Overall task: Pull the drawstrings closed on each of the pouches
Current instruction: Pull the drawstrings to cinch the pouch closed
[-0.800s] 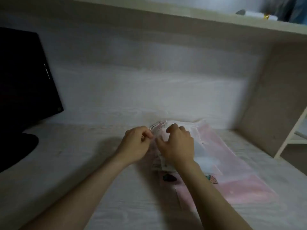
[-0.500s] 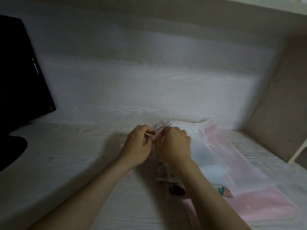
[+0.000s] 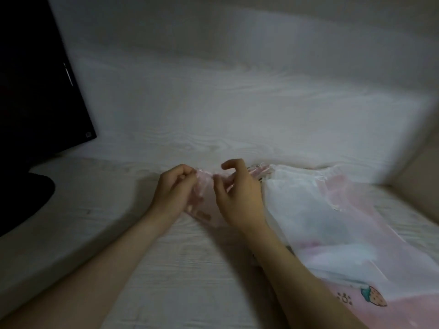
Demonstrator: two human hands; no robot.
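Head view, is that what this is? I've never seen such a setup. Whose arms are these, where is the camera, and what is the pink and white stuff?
There is no machine here. The camera is worn on a person's head and looks down at their two bare arms. The left hand and the right hand each pinch the gathered top of a small pink pouch, held between them just above a pale wooden desk. To the right lies a pile of sheer pouches, pink and white, one printed with a strawberry. The dark shape on the left is a monitor.
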